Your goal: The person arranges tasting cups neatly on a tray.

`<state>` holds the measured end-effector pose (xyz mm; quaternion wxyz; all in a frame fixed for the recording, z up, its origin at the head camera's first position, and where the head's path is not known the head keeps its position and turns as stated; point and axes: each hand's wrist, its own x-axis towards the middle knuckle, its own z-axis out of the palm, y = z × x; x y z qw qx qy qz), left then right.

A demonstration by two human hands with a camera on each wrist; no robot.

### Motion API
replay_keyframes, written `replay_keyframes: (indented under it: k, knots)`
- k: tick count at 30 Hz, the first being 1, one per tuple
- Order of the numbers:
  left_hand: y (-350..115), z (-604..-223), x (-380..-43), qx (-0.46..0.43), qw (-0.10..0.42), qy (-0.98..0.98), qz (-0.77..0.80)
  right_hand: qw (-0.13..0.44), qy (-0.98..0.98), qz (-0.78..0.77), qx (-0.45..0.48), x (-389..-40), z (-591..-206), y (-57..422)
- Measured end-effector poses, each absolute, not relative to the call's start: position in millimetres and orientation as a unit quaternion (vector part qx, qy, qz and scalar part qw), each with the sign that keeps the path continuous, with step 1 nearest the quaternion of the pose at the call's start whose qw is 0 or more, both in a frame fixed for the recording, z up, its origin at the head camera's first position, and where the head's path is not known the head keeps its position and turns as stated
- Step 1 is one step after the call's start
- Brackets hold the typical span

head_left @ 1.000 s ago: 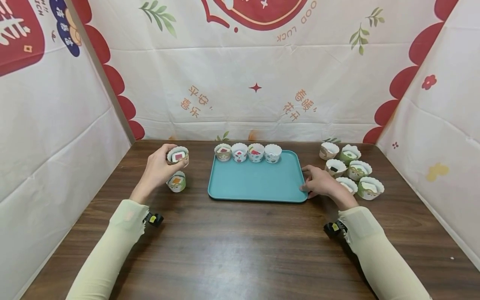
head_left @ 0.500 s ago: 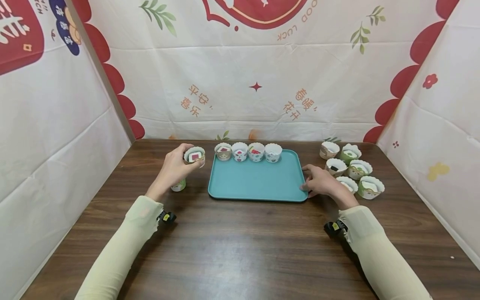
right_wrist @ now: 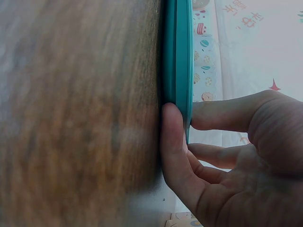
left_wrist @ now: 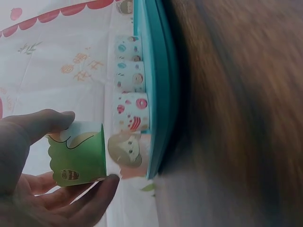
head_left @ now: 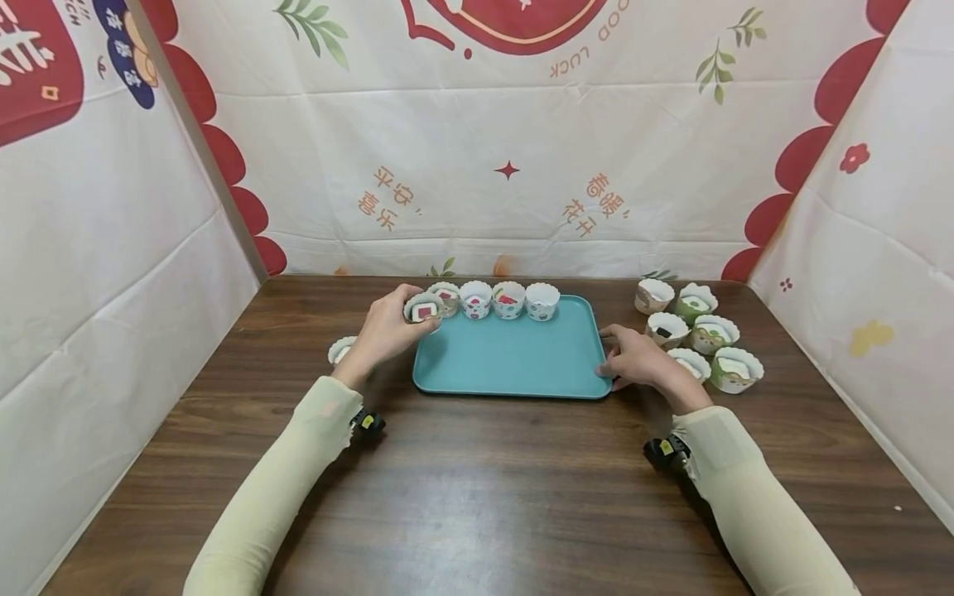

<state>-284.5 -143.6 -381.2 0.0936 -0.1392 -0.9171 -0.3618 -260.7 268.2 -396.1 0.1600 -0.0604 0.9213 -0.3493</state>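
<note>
My left hand (head_left: 389, 329) holds a green paper baking cup (left_wrist: 78, 158) by its sides, with thumb and fingers round it. Inside the cup lies a white square piece with a dark pink middle. It overlaps the left back corner of a teal tray (head_left: 514, 356) in the head view. Along the tray's back edge stands a row of several scalloped cups, including a brown-patterned cup (head_left: 446, 299) and a cup with red pieces (head_left: 508, 299). At the tray's right side, my right hand (head_left: 633, 358) pinches the rim; its fingertips (right_wrist: 173, 123) reach the outer wall.
Another paper cup (head_left: 339, 349) stands on the wooden table (head_left: 477, 480) behind my left wrist, partly hidden. To the right of my right hand several filled cups are grouped, among them a green cup (head_left: 734, 371) and one with a black piece (head_left: 665, 330). A printed cloth (head_left: 492, 132) hangs behind.
My left hand has carried the green cup rightward from the left side of the table to the tray's left back corner. The right hand keeps its place on the tray.
</note>
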Motion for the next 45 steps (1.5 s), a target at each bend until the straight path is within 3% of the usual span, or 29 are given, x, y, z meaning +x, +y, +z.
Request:
replay_keyframes:
  k: [28,45]
  knots:
    - [-115,-396,-296,-0.083,-0.003,-0.933,-0.35,0.16,0.923,-0.346,-0.053,-257,-396,265]
    - [-117,-396,-300,-0.086,-0.01,-0.93,-0.357,0.158,0.922,-0.35,-0.053,-259,-396,267]
